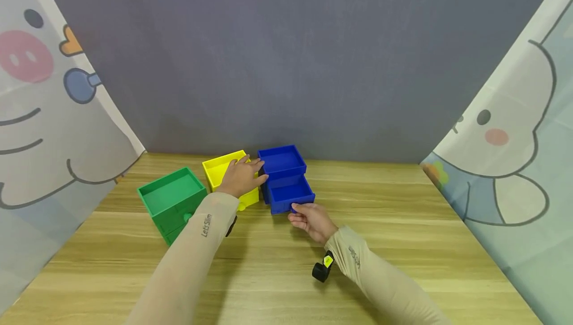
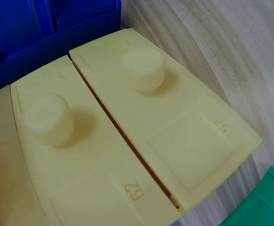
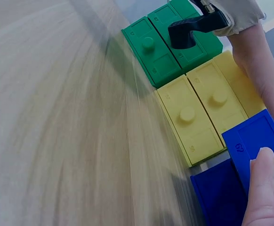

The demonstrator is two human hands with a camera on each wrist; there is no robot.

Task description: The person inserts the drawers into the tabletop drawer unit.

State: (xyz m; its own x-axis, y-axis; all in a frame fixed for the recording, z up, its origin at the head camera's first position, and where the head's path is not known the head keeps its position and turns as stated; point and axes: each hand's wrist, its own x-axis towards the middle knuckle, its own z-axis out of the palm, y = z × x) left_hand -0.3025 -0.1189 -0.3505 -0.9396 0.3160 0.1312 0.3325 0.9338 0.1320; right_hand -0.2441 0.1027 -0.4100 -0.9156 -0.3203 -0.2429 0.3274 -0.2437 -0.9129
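Observation:
My right hand [image 1: 315, 221] pinches the front of the upper drawer [image 1: 286, 206] of a small blue cabinet [image 1: 282, 162], where its knob is hidden by the fingers. This drawer stands pulled out, and its tray looks bare. In the right wrist view the thumb [image 3: 261, 176] lies on the blue front. Over the yellow cabinet [image 1: 251, 197] my left hand [image 1: 241, 178] stretches its fingers to the left edge of the blue cabinet, holding nothing. Both yellow drawer fronts [image 2: 193, 136], each with a round knob [image 2: 144, 68], sit closed.
A green cabinet [image 1: 172, 193] with a tray-like top stands left of the yellow one, beside my left forearm. Wooden tabletop [image 1: 380, 225] stretches to the right. A grey wall [image 1: 286, 66] rises behind the cabinets, with cartoon-printed sheets [image 1: 506, 131] at both sides.

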